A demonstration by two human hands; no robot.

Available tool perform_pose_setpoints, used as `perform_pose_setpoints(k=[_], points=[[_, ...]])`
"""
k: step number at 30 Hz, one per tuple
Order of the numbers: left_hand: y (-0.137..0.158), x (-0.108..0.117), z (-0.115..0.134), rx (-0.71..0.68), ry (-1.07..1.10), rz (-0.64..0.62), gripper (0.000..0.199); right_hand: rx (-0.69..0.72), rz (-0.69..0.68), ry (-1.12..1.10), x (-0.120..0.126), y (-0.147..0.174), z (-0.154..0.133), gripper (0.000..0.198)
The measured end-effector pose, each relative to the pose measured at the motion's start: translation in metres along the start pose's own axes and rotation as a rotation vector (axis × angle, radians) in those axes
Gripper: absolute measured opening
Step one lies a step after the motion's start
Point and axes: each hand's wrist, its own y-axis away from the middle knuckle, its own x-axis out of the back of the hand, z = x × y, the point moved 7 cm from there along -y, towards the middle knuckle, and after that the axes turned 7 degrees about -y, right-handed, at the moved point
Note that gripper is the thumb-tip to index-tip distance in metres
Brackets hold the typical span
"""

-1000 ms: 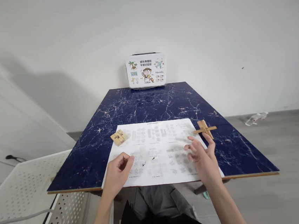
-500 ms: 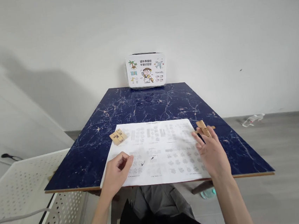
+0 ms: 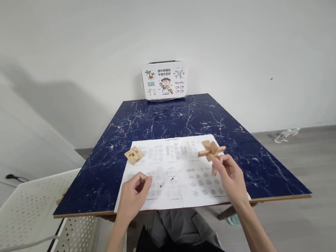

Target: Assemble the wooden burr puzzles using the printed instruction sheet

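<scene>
In my right hand (image 3: 230, 175) is a wooden burr puzzle (image 3: 212, 149) of crossed sticks, pinched by its near end above the right part of a printed instruction sheet (image 3: 174, 192). My left hand (image 3: 134, 194) rests over the sheet's left side with its fingers curled together; what they hold, if anything, is hidden. A second wooden block puzzle (image 3: 134, 155), flat and squarish with dark gaps, lies at the sheet's upper left corner. Two small dark marks or bits show near the middle of the paper.
A white case (image 3: 164, 80) with cartoon prints stands at the back of the blue marbled table (image 3: 167, 118), against the wall. On the left is a white perforated bin (image 3: 29, 202) with cables. A clear plastic item (image 3: 287, 135) lies on the floor at right.
My right hand has closed on the burr puzzle and brought it left from the sheet's right edge. The left hand has barely moved; the view has shifted slightly.
</scene>
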Motion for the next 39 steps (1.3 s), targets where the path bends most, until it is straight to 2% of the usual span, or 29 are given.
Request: perform_pose_setpoints(k=[4,7,10,12,15,21,25,29,33,39], points=[[0.006,0.001,0.022,-0.135,-0.116,0.048,0.031,-0.094,-0.2,-0.037,-0.025,0.009,0.004,0.042],[0.009,-0.006,0.041,-0.242,-0.109,-0.029,0.016,-0.109,-0.397,-0.023,-0.045,0.017,-0.001,0.04],[0.006,-0.022,0.049,-0.256,-0.045,-0.203,0.077,-0.134,-0.526,-0.019,-0.057,0.023,-0.003,0.039],[0.004,-0.033,0.05,-0.239,0.006,-0.317,0.102,-0.163,-0.566,-0.04,-0.062,0.026,-0.002,0.039],[0.002,-0.043,0.054,-0.232,0.081,-0.403,0.103,-0.201,-0.6,-0.092,-0.064,0.03,0.002,0.037],[-0.002,-0.049,0.059,-0.25,0.151,-0.435,0.1,-0.223,-0.633,-0.161,-0.065,0.033,0.004,0.03],[-0.008,-0.052,0.065,-0.292,0.161,-0.443,0.103,-0.215,-0.629,-0.12,-0.066,0.032,0.003,0.025],[-0.011,-0.056,0.071,-0.335,0.15,-0.439,0.095,-0.196,-0.615,-0.051,-0.066,0.032,0.004,0.025],[-0.012,-0.058,0.071,-0.324,0.148,-0.419,0.088,-0.188,-0.598,-0.031,-0.065,0.03,0.007,0.026],[-0.009,-0.059,0.07,-0.309,0.131,-0.426,0.088,-0.196,-0.598,-0.064,-0.067,0.03,0.009,0.026]])
